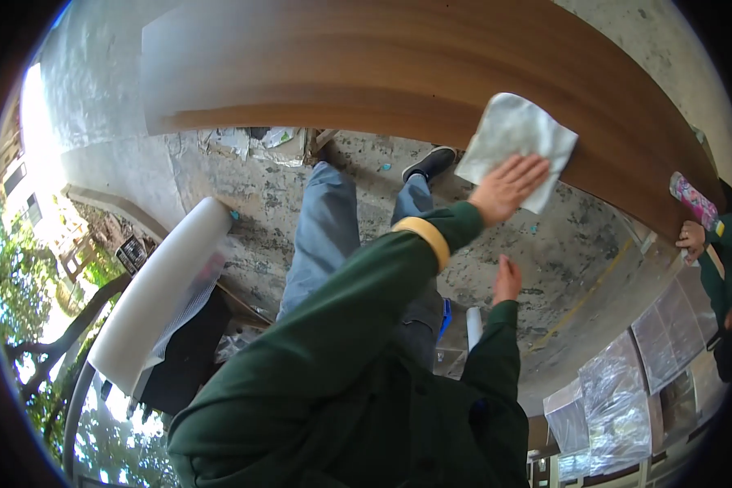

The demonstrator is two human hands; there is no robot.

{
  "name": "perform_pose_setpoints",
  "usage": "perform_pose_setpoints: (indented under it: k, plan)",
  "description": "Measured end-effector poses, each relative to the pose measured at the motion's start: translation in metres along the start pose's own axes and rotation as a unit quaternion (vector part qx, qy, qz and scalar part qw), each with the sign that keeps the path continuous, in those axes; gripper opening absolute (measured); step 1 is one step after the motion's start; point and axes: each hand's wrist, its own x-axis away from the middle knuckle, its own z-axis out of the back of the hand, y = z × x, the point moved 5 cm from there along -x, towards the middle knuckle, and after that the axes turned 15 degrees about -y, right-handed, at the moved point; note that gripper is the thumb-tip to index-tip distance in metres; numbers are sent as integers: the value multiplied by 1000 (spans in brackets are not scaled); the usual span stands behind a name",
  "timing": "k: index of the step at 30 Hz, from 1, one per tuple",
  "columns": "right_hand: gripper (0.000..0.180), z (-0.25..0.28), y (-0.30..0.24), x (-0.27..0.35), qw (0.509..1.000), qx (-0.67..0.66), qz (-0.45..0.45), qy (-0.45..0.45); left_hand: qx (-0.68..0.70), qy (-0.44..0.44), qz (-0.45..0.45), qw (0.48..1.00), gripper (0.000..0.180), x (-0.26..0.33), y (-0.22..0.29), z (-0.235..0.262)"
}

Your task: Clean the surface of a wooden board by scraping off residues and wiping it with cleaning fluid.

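white, lightly creased rectangular cloth (pixel 515 130) overhangs near edge of long brown wood-grained panel (pixel 358 61); left hand (pixel 510 187) flat atop, right hand (pixel 507 281) released.

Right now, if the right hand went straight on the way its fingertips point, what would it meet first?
Probably the left hand, pressed on the white cloth: the right hand points up the picture toward it. Depth is unclear, so it might pass underneath.

Workshop — worn concrete floor (pixel 573 254), bubble-wrap roll (pixel 164 294), plastic-wrapped goods (pixel 614 407), wooden panel (pixel 325 65)
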Motion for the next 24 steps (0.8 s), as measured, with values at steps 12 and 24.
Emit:
perform_pose_setpoints:
  k: [12, 24]
  plan:
    - [24, 12, -66, -8, 995, -85, 18, -56, -111, 96, 290, 946, 89, 199, -153, 100]
    - [21, -17, -88, -10, 989, -101, 105, -26, -90, 64, 257, 960, 89, 55, -57, 38]
